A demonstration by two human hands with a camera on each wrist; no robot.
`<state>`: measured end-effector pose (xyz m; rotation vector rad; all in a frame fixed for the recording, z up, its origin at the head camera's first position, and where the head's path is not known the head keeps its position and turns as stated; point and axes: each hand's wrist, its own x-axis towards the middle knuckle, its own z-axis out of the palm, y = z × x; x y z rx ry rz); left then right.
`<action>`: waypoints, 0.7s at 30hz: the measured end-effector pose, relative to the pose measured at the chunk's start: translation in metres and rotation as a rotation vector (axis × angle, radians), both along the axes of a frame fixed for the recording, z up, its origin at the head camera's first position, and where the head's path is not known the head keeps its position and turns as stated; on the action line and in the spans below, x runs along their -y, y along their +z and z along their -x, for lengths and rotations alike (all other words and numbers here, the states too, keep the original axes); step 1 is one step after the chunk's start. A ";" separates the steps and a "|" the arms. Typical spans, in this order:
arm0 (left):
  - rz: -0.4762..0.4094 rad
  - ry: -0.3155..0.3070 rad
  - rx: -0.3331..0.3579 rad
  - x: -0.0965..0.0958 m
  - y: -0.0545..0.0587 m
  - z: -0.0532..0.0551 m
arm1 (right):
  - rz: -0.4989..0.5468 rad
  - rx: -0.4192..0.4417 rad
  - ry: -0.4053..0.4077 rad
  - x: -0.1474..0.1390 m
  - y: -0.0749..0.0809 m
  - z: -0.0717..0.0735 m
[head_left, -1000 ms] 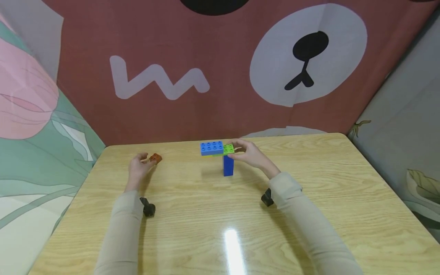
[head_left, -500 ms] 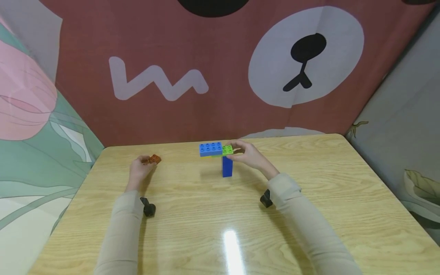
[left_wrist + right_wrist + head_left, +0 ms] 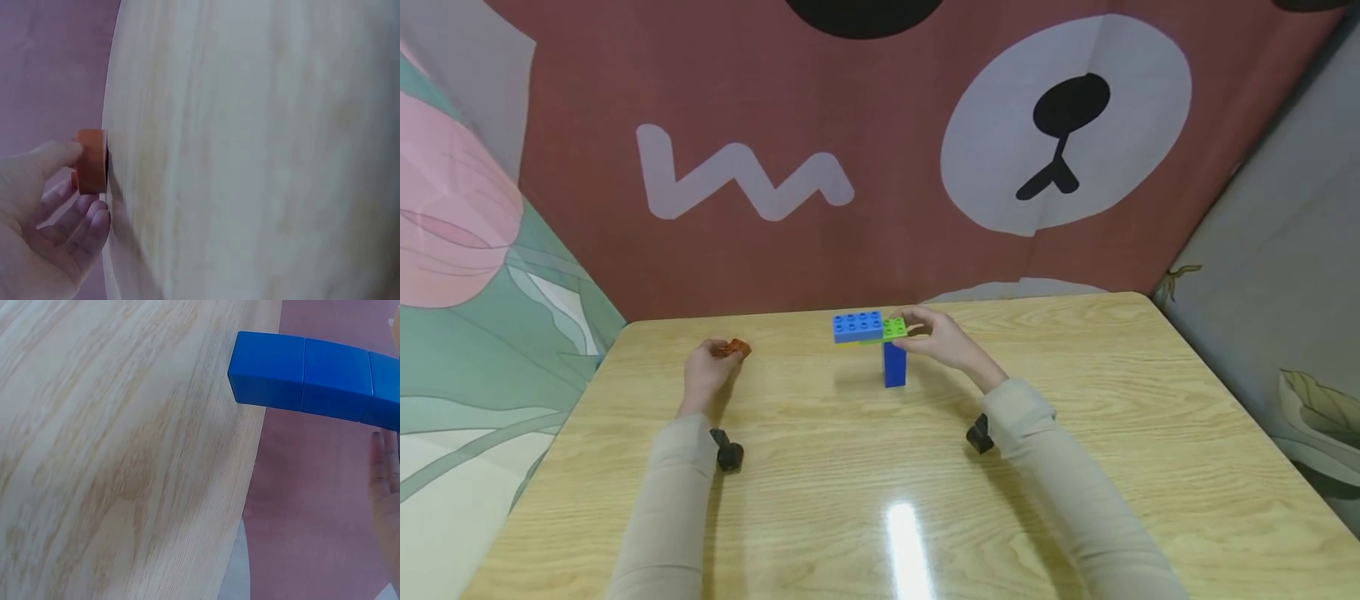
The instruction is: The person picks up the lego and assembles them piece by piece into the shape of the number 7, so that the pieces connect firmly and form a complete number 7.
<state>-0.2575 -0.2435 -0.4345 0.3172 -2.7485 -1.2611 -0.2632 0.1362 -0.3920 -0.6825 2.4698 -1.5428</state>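
Observation:
My left hand [image 3: 703, 375] pinches an orange toy brick [image 3: 741, 347] low over the table's far left. In the left wrist view the thumb lies on the orange brick [image 3: 92, 161] with other fingers curled beneath. Near the middle back, a column of stacked blue bricks [image 3: 895, 371] stands upright on the table. On top sits a lime green brick [image 3: 894, 327], and a blue studded brick [image 3: 857, 325] overhangs to the left. My right hand [image 3: 951, 340] holds the green brick's right end between thumb and fingers. The right wrist view shows the blue column [image 3: 269, 369] and only part of that hand.
The wooden table [image 3: 820, 467] ends at a fabric backdrop [image 3: 752, 267] with a bear print, close behind the bricks. Black wrist devices hang at the left cuff [image 3: 728, 454] and right cuff [image 3: 979, 435]. Patterned cloth flanks both sides.
My left fingers have closed further round the orange brick, which has turned slightly and is more covered by the hand. The right hand and the blue column stay essentially in place.

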 end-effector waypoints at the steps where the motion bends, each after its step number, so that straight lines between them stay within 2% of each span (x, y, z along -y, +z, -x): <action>1: -0.010 0.006 0.002 -0.001 0.001 0.000 | 0.000 -0.001 0.001 0.000 0.001 0.000; 7: -0.094 0.019 -0.002 -0.013 0.013 0.001 | -0.004 0.000 -0.013 0.001 0.003 -0.002; 10: -0.100 -0.001 -0.062 -0.025 0.024 0.005 | -0.006 0.002 -0.015 0.001 0.003 -0.003; 14: -0.178 -0.062 -0.166 -0.047 0.044 0.006 | 0.003 0.001 -0.016 0.001 0.004 -0.003; 17: -0.248 -0.119 -0.223 -0.065 0.060 0.004 | 0.007 0.002 -0.024 0.001 0.004 -0.004; 21: -0.251 -0.175 -0.296 -0.087 0.074 -0.005 | 0.009 0.009 -0.033 0.000 0.003 -0.004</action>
